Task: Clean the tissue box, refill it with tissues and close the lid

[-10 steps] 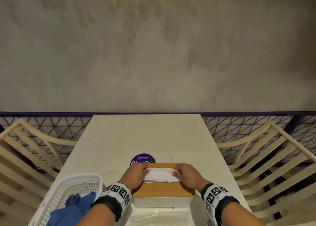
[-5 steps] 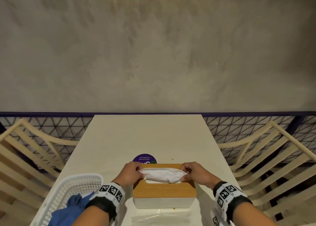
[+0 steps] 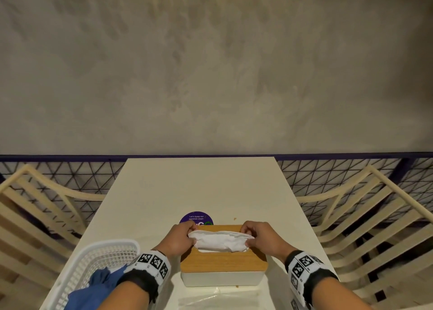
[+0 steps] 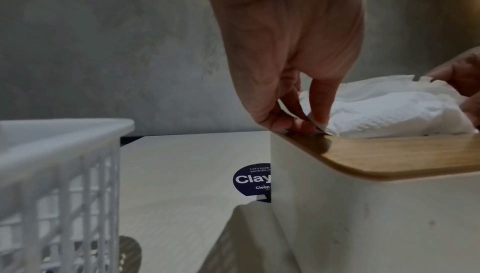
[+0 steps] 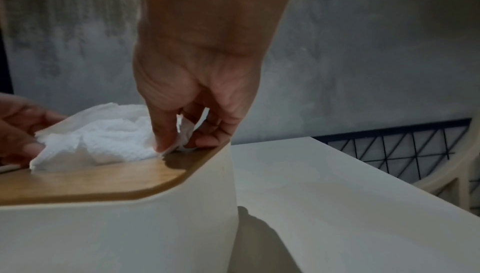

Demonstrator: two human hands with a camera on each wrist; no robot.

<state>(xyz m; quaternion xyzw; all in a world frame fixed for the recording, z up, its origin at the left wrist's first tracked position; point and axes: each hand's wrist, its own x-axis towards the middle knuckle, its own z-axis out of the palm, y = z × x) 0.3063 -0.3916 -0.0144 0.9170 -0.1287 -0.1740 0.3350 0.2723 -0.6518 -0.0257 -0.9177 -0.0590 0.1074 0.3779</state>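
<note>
The white tissue box stands near the front of the table with its wooden lid on. A white tissue bulges up through the lid's slot. My left hand pinches the tissue's left end; in the left wrist view its fingertips sit at the lid's edge by the tissue. My right hand pinches the right end, thumb and fingers on the tissue just above the lid.
A white plastic basket holding a blue cloth stands left of the box. Clear plastic wrapping lies in front of it, a purple round sticker behind. Slatted chairs flank the table.
Both hands have moved apart along the slot, drawing the tissue up and spreading it wider. The box has stayed in place.
</note>
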